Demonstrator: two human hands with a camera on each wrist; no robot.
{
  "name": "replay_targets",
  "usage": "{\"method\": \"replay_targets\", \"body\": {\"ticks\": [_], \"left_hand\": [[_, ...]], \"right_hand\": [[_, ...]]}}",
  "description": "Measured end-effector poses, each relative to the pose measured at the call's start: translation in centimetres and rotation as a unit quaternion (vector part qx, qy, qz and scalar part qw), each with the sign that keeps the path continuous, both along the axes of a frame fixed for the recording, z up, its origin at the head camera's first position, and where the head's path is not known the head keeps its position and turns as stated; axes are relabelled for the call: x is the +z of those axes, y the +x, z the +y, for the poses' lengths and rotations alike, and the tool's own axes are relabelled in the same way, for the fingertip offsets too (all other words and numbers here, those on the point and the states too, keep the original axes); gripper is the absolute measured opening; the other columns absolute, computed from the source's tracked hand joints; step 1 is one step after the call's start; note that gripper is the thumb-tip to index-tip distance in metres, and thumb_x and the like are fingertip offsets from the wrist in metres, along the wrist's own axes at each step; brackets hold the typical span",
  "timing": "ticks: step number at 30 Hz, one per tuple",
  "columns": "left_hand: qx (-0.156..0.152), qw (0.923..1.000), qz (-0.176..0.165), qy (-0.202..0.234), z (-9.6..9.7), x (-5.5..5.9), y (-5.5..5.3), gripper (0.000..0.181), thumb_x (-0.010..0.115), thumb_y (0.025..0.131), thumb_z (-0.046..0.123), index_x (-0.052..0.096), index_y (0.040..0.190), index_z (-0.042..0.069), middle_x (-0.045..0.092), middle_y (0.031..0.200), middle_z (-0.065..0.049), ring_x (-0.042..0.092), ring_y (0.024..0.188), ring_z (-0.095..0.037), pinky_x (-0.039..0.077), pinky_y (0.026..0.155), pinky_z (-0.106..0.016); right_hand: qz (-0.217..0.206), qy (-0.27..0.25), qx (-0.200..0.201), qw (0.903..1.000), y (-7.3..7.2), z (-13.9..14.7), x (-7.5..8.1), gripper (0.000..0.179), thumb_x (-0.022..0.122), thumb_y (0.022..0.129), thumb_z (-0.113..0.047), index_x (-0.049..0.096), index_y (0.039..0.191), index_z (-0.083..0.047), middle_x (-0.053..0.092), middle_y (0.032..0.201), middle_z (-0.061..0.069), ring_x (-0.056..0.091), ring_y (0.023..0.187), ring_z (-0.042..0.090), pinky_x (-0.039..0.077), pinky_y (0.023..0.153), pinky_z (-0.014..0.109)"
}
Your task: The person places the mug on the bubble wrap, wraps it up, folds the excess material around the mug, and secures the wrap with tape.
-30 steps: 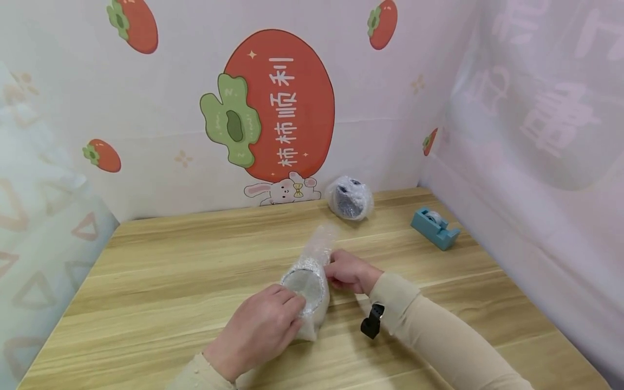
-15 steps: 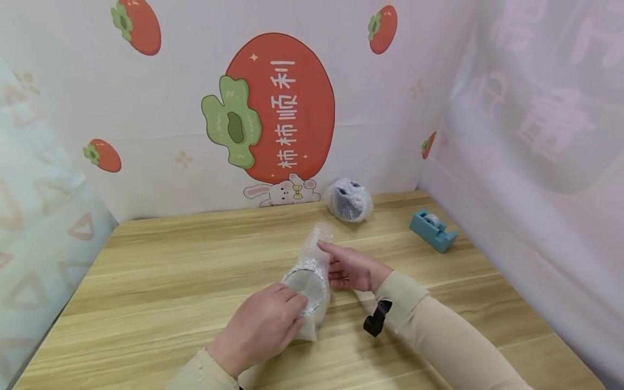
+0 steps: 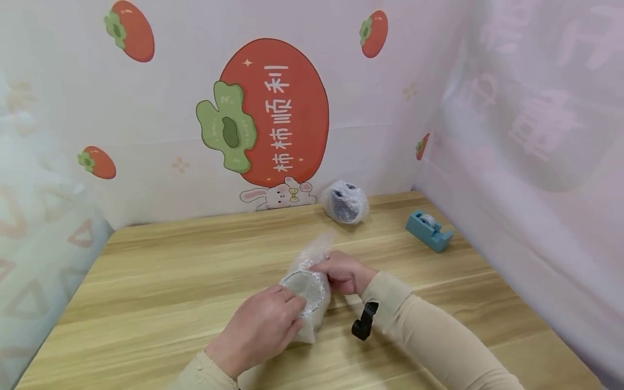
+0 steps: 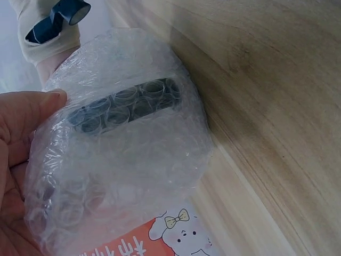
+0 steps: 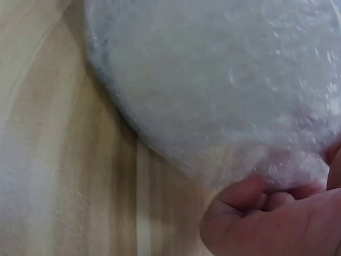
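Note:
A round-rimmed, cup-like object (image 3: 307,295) is wrapped in bubble wrap (image 4: 133,160) on the wooden table. Through the plastic, the left wrist view shows a dark strip (image 4: 128,106) on its side. My left hand (image 3: 260,327) grips the near left side at the rim, thumb laid on the wrap. On the far right side, my right hand (image 3: 343,273) pinches the wrap, thumb over the rim's edge and fingers curled, as the right wrist view also shows. A loose flap of bubble wrap (image 3: 316,250) stretches away from the object toward the back.
Another bubble-wrapped thing (image 3: 346,203), dark inside, sits at the table's back edge against the printed backdrop (image 3: 161,108). A teal tape dispenser (image 3: 429,232) with a roll stands at the back right. The wooden table (image 3: 170,271) surrounds the work.
My right hand was curled at the wrap, then spread with its thumb raised, and now closes on the wrap again with the thumb lower. The left hand keeps its grip.

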State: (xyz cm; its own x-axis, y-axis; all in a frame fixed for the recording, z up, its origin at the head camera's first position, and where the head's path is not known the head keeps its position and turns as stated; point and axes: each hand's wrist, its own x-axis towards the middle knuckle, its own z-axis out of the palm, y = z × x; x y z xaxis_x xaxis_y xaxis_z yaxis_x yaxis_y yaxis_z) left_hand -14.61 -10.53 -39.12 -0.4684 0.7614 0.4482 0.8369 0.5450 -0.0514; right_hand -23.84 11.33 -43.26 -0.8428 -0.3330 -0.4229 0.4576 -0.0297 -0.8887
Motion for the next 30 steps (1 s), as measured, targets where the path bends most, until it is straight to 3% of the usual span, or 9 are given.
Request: {"method": "replay_targets", "body": {"ticks": [3,6,10,13,18,22,24,28,30], "left_hand": [[0.007,0.9999,-0.008,0.004,-0.2,0.2,0.2,0.025,0.082,0.082,0.023,0.059,0.087,0.016,0.061,0.079,0.006,0.059,0.077,-0.016,0.051,0.067,-0.030],[0.015,0.9998,-0.014,0.009,-0.5,0.3,0.4,0.026,0.083,0.080,0.022,0.058,0.085,0.017,0.059,0.077,0.007,0.057,0.075,-0.016,0.050,0.064,-0.030],[0.015,0.9997,-0.018,0.008,-0.2,0.3,0.3,0.025,0.082,0.081,0.022,0.059,0.085,0.017,0.060,0.078,0.008,0.057,0.076,-0.014,0.050,0.065,-0.030],[0.012,0.9997,-0.016,0.011,0.2,0.3,0.0,0.023,0.082,0.082,0.023,0.060,0.086,0.018,0.062,0.079,0.008,0.059,0.078,-0.014,0.052,0.065,-0.030],[0.013,0.9995,-0.017,0.022,0.3,0.2,-0.2,0.026,0.083,0.080,0.022,0.058,0.083,0.018,0.060,0.076,0.008,0.057,0.074,-0.014,0.049,0.062,-0.030],[0.023,0.9992,-0.022,0.023,-0.4,0.0,0.0,0.027,0.084,0.080,0.022,0.056,0.081,0.019,0.058,0.074,0.011,0.056,0.073,-0.013,0.047,0.062,-0.029],[0.027,0.9991,-0.018,0.026,-0.8,-0.2,0.1,0.027,0.084,0.080,0.023,0.057,0.082,0.020,0.059,0.076,0.011,0.056,0.075,-0.013,0.048,0.063,-0.029],[0.019,0.9991,-0.008,0.036,-0.3,-0.3,-0.2,0.022,0.084,0.081,0.024,0.063,0.087,0.018,0.062,0.081,0.010,0.056,0.076,-0.012,0.049,0.064,-0.028],[0.005,0.9991,-0.005,0.043,0.8,-0.3,-0.6,0.021,0.084,0.083,0.024,0.066,0.090,0.017,0.064,0.085,0.008,0.056,0.077,-0.012,0.051,0.065,-0.028]], "right_hand": [[0.061,0.035,-0.009,0.9975,0.5,-0.6,0.0,0.022,0.069,0.091,-0.002,0.070,0.110,0.007,0.074,0.098,0.007,0.068,0.085,0.014,0.059,0.074,0.027],[0.118,0.085,-0.011,0.9892,1.1,-1.1,0.3,0.030,0.074,0.093,-0.010,0.074,0.120,0.002,0.077,0.112,0.009,0.070,0.096,0.013,0.058,0.080,0.026],[0.165,0.145,-0.032,0.9750,1.7,-1.1,0.9,0.028,0.079,0.093,-0.026,0.079,0.115,-0.009,0.076,0.121,0.003,0.067,0.108,0.012,0.055,0.086,0.025],[0.200,0.161,-0.048,0.9653,2.0,-0.7,1.5,0.027,0.078,0.093,-0.033,0.080,0.112,-0.014,0.076,0.117,-0.001,0.066,0.106,0.011,0.054,0.086,0.025],[0.286,0.189,-0.036,0.9388,3.0,-1.1,2.2,0.015,0.077,0.094,-0.033,0.082,0.100,-0.020,0.072,0.088,-0.008,0.060,0.080,0.005,0.050,0.068,0.022],[0.387,0.226,-0.027,0.8936,3.9,-2.2,2.4,0.010,0.079,0.093,-0.029,0.081,0.088,-0.021,0.071,0.083,-0.011,0.059,0.077,0.000,0.050,0.067,0.021],[0.452,0.240,-0.025,0.8584,4.3,-2.6,2.4,0.007,0.080,0.092,-0.026,0.082,0.089,-0.020,0.076,0.089,-0.010,0.063,0.082,0.000,0.052,0.074,0.021],[0.544,0.285,-0.030,0.7885,5.0,-1.7,2.3,0.010,0.082,0.090,-0.022,0.083,0.099,-0.020,0.078,0.097,-0.006,0.067,0.091,0.006,0.053,0.082,0.023],[0.567,0.310,-0.045,0.7621,5.5,-0.3,2.3,0.015,0.083,0.088,-0.019,0.082,0.104,-0.019,0.078,0.101,-0.006,0.067,0.095,0.009,0.053,0.084,0.024]]}}
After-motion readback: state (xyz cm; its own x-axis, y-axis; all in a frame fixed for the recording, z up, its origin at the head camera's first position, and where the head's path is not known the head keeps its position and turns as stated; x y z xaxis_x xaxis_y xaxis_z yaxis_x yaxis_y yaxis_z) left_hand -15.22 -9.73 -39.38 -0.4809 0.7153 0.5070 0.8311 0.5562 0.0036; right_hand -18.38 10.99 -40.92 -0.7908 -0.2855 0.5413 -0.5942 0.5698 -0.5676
